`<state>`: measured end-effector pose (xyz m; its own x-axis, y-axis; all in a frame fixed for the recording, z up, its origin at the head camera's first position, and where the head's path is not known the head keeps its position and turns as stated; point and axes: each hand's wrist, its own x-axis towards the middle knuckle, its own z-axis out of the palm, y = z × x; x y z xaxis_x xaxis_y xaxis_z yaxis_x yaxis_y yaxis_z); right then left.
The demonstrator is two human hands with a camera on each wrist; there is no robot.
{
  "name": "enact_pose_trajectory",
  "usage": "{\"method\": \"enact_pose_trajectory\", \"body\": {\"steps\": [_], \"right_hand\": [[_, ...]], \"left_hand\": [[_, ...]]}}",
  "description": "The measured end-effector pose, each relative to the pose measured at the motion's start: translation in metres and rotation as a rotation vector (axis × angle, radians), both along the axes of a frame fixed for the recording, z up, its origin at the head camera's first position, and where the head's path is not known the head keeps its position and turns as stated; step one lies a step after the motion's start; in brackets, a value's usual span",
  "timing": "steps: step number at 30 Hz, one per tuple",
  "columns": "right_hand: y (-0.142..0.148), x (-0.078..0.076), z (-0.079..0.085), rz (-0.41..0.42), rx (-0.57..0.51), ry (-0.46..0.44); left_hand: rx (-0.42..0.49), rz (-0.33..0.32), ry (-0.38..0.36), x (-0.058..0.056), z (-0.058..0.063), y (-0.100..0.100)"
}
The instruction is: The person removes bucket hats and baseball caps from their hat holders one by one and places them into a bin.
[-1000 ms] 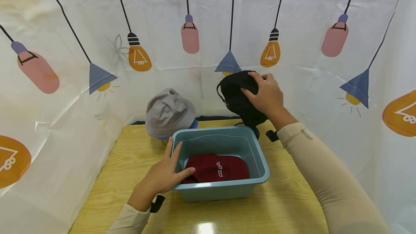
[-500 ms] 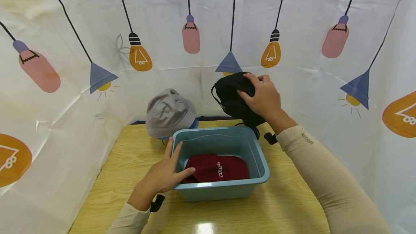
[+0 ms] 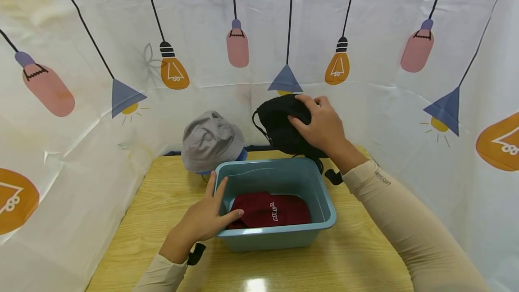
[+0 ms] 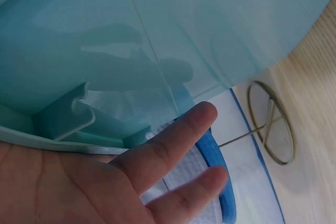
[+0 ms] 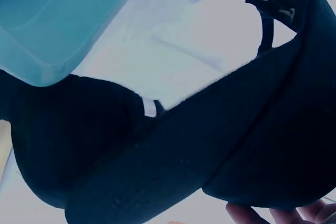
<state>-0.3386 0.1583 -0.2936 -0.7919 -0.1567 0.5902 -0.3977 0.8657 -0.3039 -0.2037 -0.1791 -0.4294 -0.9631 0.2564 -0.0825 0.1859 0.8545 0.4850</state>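
My right hand (image 3: pixel 324 127) grips a black cap (image 3: pixel 279 123) above the far right corner of a light blue plastic tub (image 3: pixel 267 241). In the right wrist view, the cap (image 5: pixel 262 129) shows its back strap, and fingertips (image 5: pixel 247 214) touch its lower edge. Fingers spread, my left hand (image 3: pixel 202 217) rests on the tub's left rim, the thumb reaching inside. A dark red cap (image 3: pixel 259 211) with white lettering lies at the bottom of the tub. Another dark piece (image 5: pixel 42 145) lies next to the held cap; I cannot tell whether it is separate.
A grey bucket hat (image 3: pixel 211 141) sits behind the tub's left corner, over something blue (image 3: pixel 243 154). Near it a thin metal ring base (image 4: pixel 290 135) stands on the wooden table (image 3: pixel 142 220). A white sheet (image 3: pixel 259 116) printed with lamps hangs behind.
The right hand has moved left and slightly down with the black cap, bringing it nearer the tub. The left hand, the tub and the red cap stay where they were.
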Motion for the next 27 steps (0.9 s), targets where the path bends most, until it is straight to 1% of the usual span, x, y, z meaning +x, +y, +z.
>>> {"method": "enact_pose_trajectory", "body": {"steps": [9, 18, 22, 27], "right_hand": [[-0.005, 0.011, -0.001, 0.058, -0.022, 0.003], [-0.014, 0.020, -0.005, 0.105, -0.005, 0.017], [-0.020, 0.027, -0.008, 0.122, 0.005, -0.001], [-0.026, 0.033, -0.010, 0.126, 0.020, -0.028]], "left_hand": [[-0.008, -0.002, 0.031, 0.001, -0.001, 0.000], [-0.014, -0.005, 0.032, 0.001, 0.001, 0.001], [-0.010, -0.010, 0.039, 0.001, 0.002, 0.001], [-0.015, -0.006, 0.050, 0.000, 0.001, 0.001]]}}
